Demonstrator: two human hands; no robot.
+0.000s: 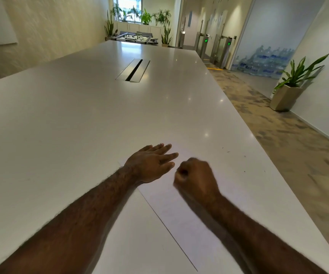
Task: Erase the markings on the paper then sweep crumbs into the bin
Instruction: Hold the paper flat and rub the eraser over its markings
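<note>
A white sheet of paper (pixel 171 210) lies on the white table (pixel 80 125), running from the near edge toward the middle. My left hand (pixel 151 165) rests flat on the sheet's far left part, fingers spread. My right hand (pixel 196 177) is curled into a fist over the paper just right of the left hand; it is blurred and whatever it may hold is hidden inside the fingers. A few dark crumbs (pixel 228 151) lie scattered on the table to the right of the paper. No bin is in view.
A metal cable hatch (pixel 133 70) is set into the table's middle. The table's right edge drops to a carpeted floor with a potted plant (pixel 290 89) by the wall. Turnstile gates (pixel 215 48) and more plants stand at the far end.
</note>
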